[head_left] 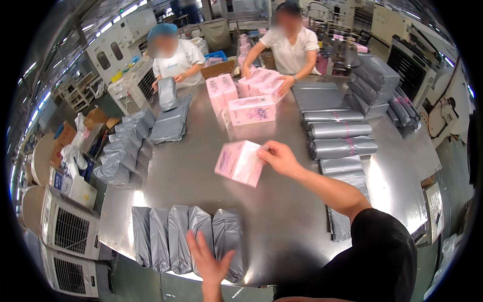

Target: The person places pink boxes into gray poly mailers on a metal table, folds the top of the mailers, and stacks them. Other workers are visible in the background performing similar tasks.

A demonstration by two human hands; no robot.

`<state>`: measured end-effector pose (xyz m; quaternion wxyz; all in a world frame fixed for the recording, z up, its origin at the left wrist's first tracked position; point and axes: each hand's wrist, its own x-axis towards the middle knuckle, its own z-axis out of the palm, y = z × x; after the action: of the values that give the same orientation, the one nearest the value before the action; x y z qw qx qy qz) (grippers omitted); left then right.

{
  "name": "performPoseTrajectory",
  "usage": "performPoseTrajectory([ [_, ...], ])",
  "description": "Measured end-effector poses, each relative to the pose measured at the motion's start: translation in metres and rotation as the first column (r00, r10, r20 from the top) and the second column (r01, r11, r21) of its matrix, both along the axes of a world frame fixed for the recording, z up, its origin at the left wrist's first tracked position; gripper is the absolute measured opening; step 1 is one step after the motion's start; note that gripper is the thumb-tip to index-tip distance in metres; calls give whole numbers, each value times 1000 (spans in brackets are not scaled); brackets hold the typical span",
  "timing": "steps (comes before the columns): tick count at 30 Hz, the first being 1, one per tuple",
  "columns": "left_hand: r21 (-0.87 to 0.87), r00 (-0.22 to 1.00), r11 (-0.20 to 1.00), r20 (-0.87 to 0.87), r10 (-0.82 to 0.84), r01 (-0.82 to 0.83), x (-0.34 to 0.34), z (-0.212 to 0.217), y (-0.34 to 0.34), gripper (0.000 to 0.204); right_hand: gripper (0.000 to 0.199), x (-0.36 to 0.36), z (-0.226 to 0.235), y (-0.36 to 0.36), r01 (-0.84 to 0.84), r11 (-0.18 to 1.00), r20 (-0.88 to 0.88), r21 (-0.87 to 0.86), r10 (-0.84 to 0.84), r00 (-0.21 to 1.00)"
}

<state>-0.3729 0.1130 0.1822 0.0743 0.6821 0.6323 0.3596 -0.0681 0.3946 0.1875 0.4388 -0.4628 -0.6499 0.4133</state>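
Observation:
My right hand (279, 158) grips the right corner of a pink box (236, 160) between thumb and fingers, over the middle of the metal table (193, 176). The box is tilted and slightly blurred. At the near edge, my left hand (211, 261) is open with fingers spread, over the right part of a row of grey plastic-wrapped packages (178, 236). Whether its fingers press on them I cannot tell. Beyond the held box stand several pink boxes (251, 109); a co-worker's hands rest on the farther ones.
Flat grey bags (327, 96) and rolled grey bags (342, 130) lie along the right side, with stacked wrapped packages (373, 80) behind. More grey packages (121, 151) line the left edge. A second co-worker in a blue cap (162, 31) handles a grey package (167, 93) at far left.

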Motion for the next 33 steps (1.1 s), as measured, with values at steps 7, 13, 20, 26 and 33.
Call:
performPoseTrajectory([
  [7,68,788,896,450,-421,440,217,-16,-13,132,17,154,92,-249,-112,927,-659,-357,-165,734],
  [13,35,306,790,911,-277,612,341,-28,-70,107,47,272,35,-360,198,958,-691,-206,-286,664],
  [20,-318,629,695,737,-247,646,422,-114,-98,68,91,322,-86,-497,-6,797,-614,-603,-460,642],
  [26,-240,834,821,-70,-547,518,409,-101,-20,36,91,346,-87,-503,-17,815,-680,-579,-472,561],
  [33,-325,699,739,-252,-670,591,423,-155,34,25,98,350,-116,-474,139,859,-42,-492,-183,982],
])
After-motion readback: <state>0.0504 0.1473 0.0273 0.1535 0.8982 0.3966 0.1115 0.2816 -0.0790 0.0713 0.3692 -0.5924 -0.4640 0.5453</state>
